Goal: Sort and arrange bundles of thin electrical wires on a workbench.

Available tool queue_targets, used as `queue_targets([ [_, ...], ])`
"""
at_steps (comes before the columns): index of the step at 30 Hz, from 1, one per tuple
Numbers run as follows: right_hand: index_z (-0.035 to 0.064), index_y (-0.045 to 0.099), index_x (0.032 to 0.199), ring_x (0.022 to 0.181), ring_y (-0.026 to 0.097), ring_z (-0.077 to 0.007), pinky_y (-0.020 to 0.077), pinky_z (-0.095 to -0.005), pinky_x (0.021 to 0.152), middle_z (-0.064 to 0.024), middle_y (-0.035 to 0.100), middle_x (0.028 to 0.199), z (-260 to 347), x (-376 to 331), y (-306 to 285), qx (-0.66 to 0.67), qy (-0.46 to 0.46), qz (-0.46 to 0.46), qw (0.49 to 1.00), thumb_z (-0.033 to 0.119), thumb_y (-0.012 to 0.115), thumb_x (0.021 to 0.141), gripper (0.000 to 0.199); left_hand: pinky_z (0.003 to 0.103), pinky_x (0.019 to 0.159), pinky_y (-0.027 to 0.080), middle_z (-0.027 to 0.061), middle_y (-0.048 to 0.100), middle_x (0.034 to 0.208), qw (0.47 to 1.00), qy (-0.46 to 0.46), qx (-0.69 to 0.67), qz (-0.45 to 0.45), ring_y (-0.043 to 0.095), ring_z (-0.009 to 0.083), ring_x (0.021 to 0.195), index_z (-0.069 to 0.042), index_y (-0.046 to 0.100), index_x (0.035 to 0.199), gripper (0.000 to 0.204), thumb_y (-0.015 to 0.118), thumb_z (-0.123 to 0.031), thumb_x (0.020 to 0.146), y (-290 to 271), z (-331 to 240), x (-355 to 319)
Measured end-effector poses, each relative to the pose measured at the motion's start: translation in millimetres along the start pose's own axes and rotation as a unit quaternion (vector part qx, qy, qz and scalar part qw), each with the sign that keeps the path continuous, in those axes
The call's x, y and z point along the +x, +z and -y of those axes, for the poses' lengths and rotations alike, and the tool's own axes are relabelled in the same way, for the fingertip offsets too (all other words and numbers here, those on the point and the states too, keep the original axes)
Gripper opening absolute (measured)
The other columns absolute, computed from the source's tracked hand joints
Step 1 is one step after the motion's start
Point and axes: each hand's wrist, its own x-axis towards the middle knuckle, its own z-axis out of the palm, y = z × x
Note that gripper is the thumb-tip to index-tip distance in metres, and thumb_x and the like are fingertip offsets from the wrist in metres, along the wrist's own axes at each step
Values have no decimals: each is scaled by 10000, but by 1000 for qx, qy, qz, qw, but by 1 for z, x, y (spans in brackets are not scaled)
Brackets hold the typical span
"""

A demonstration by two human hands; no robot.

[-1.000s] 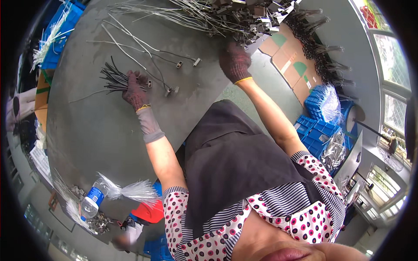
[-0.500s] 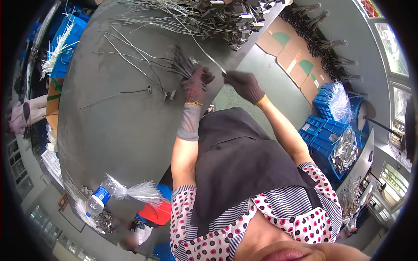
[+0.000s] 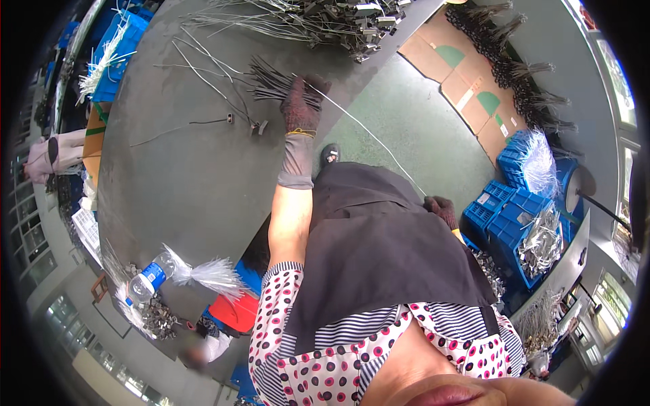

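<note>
On the left, loose wires [image 3: 196, 65] lie spread across the grey table [image 3: 183, 183], probably so they don't tangle. Near the middle, a dark bundle [image 3: 268, 81] fans out leftward from the gloved left hand [image 3: 300, 101], whose fingers are clamped around it, likely to hold the strands together. A pale wire [image 3: 369, 130] runs nearly straight from that grip toward the near right, ending at the gloved right hand [image 3: 441, 208], seemingly closed on its tip to stretch it.
</note>
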Motion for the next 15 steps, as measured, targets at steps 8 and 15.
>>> queue_targets([
  [8, -30, 706, 846, 664, 609, -192, 494, -348, 648, -113, 680, 713, -65, 6, -24, 18, 4, -71, 997, 324, 624, 867, 364, 511, 863, 551, 59, 667, 920, 997, 50, 1, -57, 653, 249, 830, -126, 612, 1019, 228, 649, -335, 936, 27, -8, -2],
  [15, -25, 717, 892, 702, 637, -184, 500, -338, 668, -123, 697, 747, 15, 23, -12, -50, -50, -37, 997, 314, 641, 862, 349, 500, 843, 571, 70, 665, 902, 999, -4, 29, -46, 657, 239, 815, -76, 640, 964, 205, 656, -278, 938, 22, 4, -22],
])
